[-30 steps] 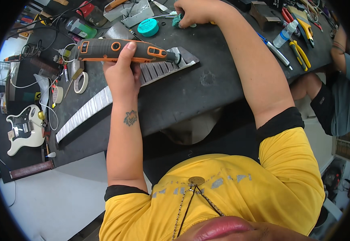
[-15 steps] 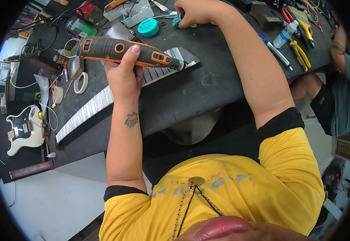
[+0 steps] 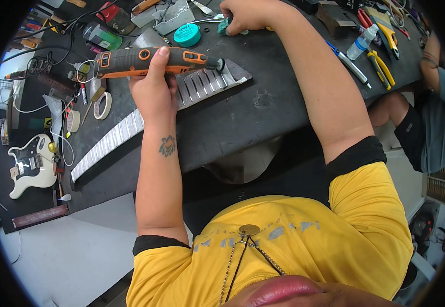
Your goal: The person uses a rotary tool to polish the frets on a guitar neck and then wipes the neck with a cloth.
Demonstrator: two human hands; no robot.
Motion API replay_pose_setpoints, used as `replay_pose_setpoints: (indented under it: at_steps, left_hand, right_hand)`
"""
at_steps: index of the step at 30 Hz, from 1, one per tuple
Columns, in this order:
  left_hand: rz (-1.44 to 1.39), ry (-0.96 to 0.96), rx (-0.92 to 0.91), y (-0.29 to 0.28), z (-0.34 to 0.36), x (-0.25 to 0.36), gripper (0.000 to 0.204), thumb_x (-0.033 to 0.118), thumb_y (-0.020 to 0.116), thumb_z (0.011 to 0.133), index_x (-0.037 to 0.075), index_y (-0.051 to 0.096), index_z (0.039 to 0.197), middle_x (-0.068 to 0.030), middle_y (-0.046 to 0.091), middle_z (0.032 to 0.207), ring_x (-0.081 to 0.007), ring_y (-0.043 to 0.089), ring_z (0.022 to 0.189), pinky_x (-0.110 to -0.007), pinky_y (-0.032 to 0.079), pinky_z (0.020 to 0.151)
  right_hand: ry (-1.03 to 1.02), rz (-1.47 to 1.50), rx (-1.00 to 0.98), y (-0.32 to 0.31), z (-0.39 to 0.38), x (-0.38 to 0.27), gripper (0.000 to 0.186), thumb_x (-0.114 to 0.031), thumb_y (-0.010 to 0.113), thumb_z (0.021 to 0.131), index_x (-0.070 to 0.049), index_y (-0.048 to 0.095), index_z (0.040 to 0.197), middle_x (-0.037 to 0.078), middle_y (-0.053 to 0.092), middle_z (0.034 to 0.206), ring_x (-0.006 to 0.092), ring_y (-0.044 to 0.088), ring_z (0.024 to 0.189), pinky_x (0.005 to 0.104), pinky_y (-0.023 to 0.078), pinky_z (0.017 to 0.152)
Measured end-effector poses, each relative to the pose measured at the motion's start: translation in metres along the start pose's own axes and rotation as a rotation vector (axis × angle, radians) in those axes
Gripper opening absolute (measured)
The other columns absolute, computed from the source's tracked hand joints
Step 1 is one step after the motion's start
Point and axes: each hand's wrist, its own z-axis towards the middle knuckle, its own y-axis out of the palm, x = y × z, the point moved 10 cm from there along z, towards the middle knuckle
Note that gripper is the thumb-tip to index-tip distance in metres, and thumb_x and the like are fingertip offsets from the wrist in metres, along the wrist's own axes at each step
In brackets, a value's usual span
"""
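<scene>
My left hand (image 3: 153, 91) is wrapped round a grey and orange rotary tool (image 3: 122, 62), its thumb on top. The tool lies level above the bench, with a small round bit (image 3: 220, 64) at its right end. Below it, a long curved silver piece with ridges across it (image 3: 111, 137) rests on the dark bench (image 3: 222, 130); my hand and the tool cover part of it. At the far side, my right hand (image 3: 246, 15) is closed on a rough green lump (image 3: 225, 25). A round turquoise tin (image 3: 187, 35) stands just left of that lump.
A small white electric guitar body (image 3: 32, 166) lies at the left, near rolls of tape (image 3: 103, 106) and cables. To the right are a clear bottle (image 3: 363, 43), yellow-handled pliers (image 3: 381, 70) and a blue and silver pen-like tool (image 3: 349, 65). Another person (image 3: 432, 117) sits at the right edge.
The rotary tool in my left hand has shifted slightly left and up, with its bit end raised. My right hand stays at nearly the same place with the green lump.
</scene>
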Motion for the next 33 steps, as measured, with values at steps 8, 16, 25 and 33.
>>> replay_pose_setpoints:
  at_steps: [8, 16, 25, 33]
  left_hand:
    - [0.011, 0.020, 0.114, -0.010, 0.004, -0.001, 0.020, 0.018, 0.081, 0.088, 0.005, 0.067, 0.094, -0.0016, 0.064, 0.075, -0.0082, 0.053, 0.050, -0.021, 0.038, 0.041]
    - [-0.021, 0.058, 0.079, -0.013, 0.003, 0.003, 0.020, 0.018, 0.081, 0.087, 0.006, 0.066, 0.092, -0.0022, 0.064, 0.076, -0.0083, 0.052, 0.049, -0.021, 0.037, 0.040]
    - [-0.021, 0.021, 0.070, -0.013, 0.002, 0.001, 0.020, 0.017, 0.081, 0.087, 0.007, 0.065, 0.092, -0.0011, 0.064, 0.077, -0.0069, 0.051, 0.049, -0.020, 0.036, 0.040]
    - [-0.026, 0.016, 0.097, -0.015, 0.003, 0.001, 0.019, 0.016, 0.080, 0.087, 0.006, 0.065, 0.093, -0.0013, 0.063, 0.076, -0.0064, 0.049, 0.048, -0.021, 0.035, 0.040]
  right_hand:
    - [-0.021, 0.005, 0.017, 0.000, 0.001, 0.000, 0.035, -0.021, 0.076, 0.072, 0.003, 0.073, 0.099, 0.021, 0.075, 0.092, 0.0336, 0.074, 0.086, 0.0417, 0.057, 0.076]
    - [-0.027, 0.014, 0.020, 0.001, 0.003, 0.003, 0.034, -0.020, 0.076, 0.073, 0.003, 0.072, 0.098, 0.020, 0.075, 0.089, 0.0328, 0.074, 0.082, 0.0419, 0.057, 0.073]
    - [0.007, 0.031, -0.006, 0.000, 0.000, 0.001, 0.032, -0.019, 0.076, 0.074, 0.003, 0.072, 0.096, 0.019, 0.075, 0.084, 0.0303, 0.074, 0.078, 0.0405, 0.056, 0.070]
    - [0.026, 0.073, -0.021, 0.002, -0.001, 0.001, 0.030, -0.019, 0.077, 0.073, 0.003, 0.073, 0.094, 0.018, 0.075, 0.084, 0.0307, 0.073, 0.077, 0.0411, 0.056, 0.069]
